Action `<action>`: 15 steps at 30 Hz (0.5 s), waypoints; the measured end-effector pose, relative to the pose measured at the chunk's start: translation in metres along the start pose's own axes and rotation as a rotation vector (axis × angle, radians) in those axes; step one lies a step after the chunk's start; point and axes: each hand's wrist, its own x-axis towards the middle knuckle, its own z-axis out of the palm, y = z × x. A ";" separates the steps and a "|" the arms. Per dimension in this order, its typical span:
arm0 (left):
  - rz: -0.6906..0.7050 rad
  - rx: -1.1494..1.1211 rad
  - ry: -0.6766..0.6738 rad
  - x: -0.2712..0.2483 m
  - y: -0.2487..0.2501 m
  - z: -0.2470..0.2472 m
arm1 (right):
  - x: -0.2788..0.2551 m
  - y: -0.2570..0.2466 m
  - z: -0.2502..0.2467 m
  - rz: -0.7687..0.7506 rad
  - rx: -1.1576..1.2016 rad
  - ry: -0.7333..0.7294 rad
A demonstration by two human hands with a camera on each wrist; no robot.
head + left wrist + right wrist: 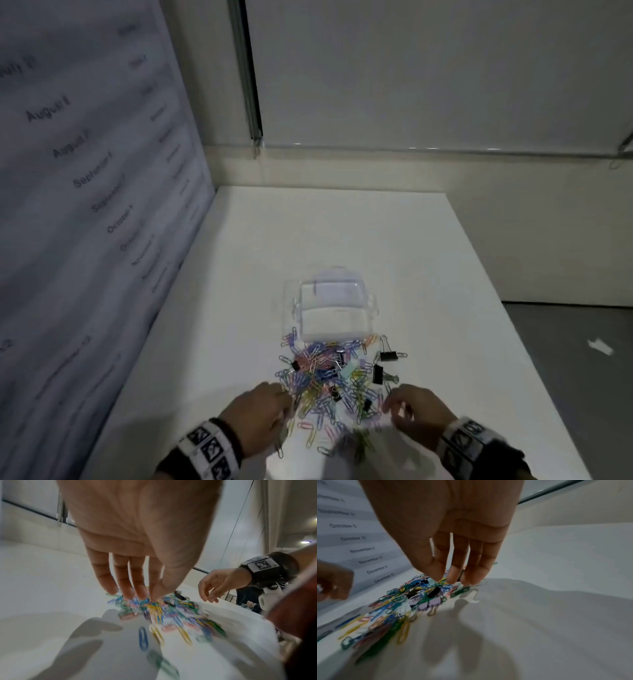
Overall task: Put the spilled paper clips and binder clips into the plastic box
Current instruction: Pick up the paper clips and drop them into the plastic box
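A clear plastic box (pixel 329 336) stands open in the middle of the white table (pixel 342 233), its lid (pixel 330 287) tipped back. Just in front of it lies a heap of coloured paper clips (pixel 318 377) (pixel 154 608) (pixel 399 601) mixed with black binder clips (pixel 388 355) (pixel 435 592). My left hand (pixel 284 399) (pixel 135 595) reaches down with straight fingers that touch the heap's left side. At the heap's right side my right hand (pixel 394 407) (pixel 457 580) also points its fingers down, tips on the clips. Neither hand visibly holds a clip.
A crumpled white sheet or bag (pixel 383 452) (pixel 539 601) lies at the near table edge under my right hand, with some clips on it. A banner printed with dates (pixel 85 171) walls the left side. The table's right edge drops to a grey floor (pixel 582 342).
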 end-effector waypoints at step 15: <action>-0.222 -0.389 -0.086 0.082 0.004 -0.007 | 0.092 -0.065 -0.003 -0.162 -0.212 -0.029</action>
